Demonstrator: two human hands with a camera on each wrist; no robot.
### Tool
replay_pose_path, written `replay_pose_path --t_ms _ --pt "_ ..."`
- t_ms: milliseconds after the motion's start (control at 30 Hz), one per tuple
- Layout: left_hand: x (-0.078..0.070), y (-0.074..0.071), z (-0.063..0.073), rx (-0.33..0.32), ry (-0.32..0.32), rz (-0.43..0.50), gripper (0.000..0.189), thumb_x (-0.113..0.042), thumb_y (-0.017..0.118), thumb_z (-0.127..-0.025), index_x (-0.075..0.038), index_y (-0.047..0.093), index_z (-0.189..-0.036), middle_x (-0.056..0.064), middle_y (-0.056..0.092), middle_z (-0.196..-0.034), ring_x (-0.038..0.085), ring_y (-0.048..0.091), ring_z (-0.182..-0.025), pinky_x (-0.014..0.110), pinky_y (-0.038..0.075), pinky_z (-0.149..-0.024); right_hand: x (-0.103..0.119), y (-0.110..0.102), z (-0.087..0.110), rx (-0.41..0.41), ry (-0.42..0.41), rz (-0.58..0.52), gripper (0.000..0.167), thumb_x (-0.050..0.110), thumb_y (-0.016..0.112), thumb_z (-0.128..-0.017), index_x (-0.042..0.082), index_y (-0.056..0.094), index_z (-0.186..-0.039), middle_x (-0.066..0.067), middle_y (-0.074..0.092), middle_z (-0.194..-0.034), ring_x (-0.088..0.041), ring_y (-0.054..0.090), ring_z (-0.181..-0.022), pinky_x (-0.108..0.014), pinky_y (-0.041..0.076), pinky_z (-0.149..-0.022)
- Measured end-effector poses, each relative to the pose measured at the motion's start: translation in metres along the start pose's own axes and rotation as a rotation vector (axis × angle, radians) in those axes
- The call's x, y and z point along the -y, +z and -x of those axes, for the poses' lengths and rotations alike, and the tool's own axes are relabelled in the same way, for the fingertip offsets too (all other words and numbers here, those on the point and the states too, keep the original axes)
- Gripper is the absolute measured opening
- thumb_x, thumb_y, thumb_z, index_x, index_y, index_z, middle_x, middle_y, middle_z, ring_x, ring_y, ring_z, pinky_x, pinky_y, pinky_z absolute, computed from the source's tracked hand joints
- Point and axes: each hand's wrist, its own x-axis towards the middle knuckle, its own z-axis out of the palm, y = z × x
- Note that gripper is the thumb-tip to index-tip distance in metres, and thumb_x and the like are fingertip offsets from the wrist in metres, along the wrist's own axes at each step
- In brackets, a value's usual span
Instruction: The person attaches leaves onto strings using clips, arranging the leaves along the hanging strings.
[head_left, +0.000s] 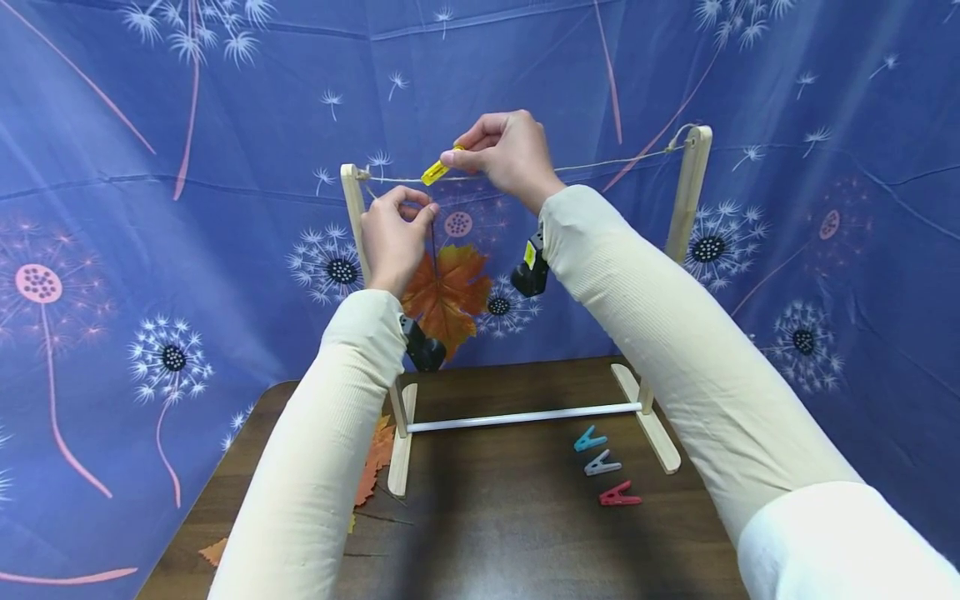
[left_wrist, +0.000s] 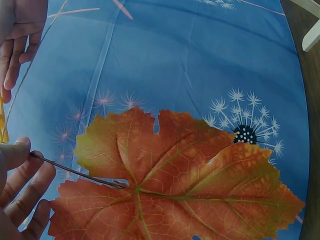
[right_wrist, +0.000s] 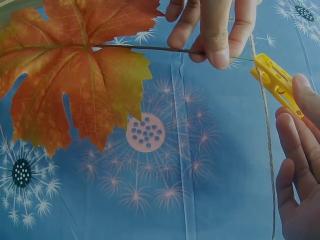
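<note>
My left hand (head_left: 397, 236) pinches the thin dark stem of an orange artificial leaf (head_left: 447, 298) between thumb and fingertips. The leaf hangs below that hand, its blade broad and lobed with yellow-green edges, as the left wrist view shows. Above and to the right, my right hand (head_left: 512, 154) pinches a yellow clothespin (head_left: 437, 172) between thumb and fingers. In the right wrist view the clothespin's tip (right_wrist: 261, 61) overlaps the twine (right_wrist: 267, 135), and the stem's end (right_wrist: 245, 58) reaches toward that tip.
Wooden posts (head_left: 688, 196) hold the twine line, with a white rod (head_left: 525, 417) low between them. Blue (head_left: 590, 439), pale grey (head_left: 602, 463) and red clothespins (head_left: 619, 495) lie on the brown table (head_left: 510, 533). More leaves (head_left: 375, 462) lie at the left, partly behind my left sleeve.
</note>
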Motion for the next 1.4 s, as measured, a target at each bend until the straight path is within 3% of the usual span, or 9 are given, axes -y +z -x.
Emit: replay_pose_path --t_ms 200,600,1000,1400 --pt "0.0008 0.0006 -0.0020 -0.001 -0.003 0.011 0.016 -0.020 0.073 -0.096 -0.008 0.074 -0.107 0.010 0.077 -0.093 0.021 0.074 -0.076 0.021 0.045 -0.060 -0.0007 0.0029 -0.0009 0.005 -0.005 0.012 0.029 0.033 0.085 -0.083 0.010 0.079 -0.100 0.000 0.077 -0.091 -0.012 0.072 -0.081 -0.026 0.052 -0.078" --pt "0.0000 -0.0007 -0.0036 -0.008 0.021 0.025 0.016 -0.019 0.074 -0.095 -0.007 0.076 -0.107 0.010 0.078 -0.094 0.022 0.075 -0.078 0.020 0.047 -0.061 -0.0002 0.0024 -0.0010 0.060 0.017 0.064 0.040 0.040 0.082 -0.085 0.011 0.077 -0.111 -0.002 0.076 -0.101 -0.013 0.070 -0.095 -0.027 0.050 -0.087" --pt "-0.0008 -0.0022 -0.0004 -0.013 0.001 -0.057 0.020 -0.027 0.074 -0.096 -0.012 0.077 -0.108 0.006 0.077 -0.093 0.020 0.069 -0.081 0.034 0.048 -0.077 -0.0015 -0.0019 0.0035 0.141 0.009 0.093 0.039 0.040 0.076 -0.092 0.012 0.073 -0.119 -0.001 0.073 -0.109 -0.013 0.063 -0.105 -0.029 0.048 -0.093" --pt "0.0010 -0.0017 0.0038 0.021 0.000 -0.061 0.020 -0.027 0.074 -0.096 -0.011 0.077 -0.108 0.008 0.077 -0.092 0.021 0.070 -0.081 0.036 0.049 -0.076 -0.0019 -0.0041 0.0079 0.200 0.033 0.141 0.040 0.040 0.072 -0.095 0.014 0.070 -0.125 0.000 0.072 -0.117 -0.012 0.062 -0.110 -0.030 0.048 -0.093"
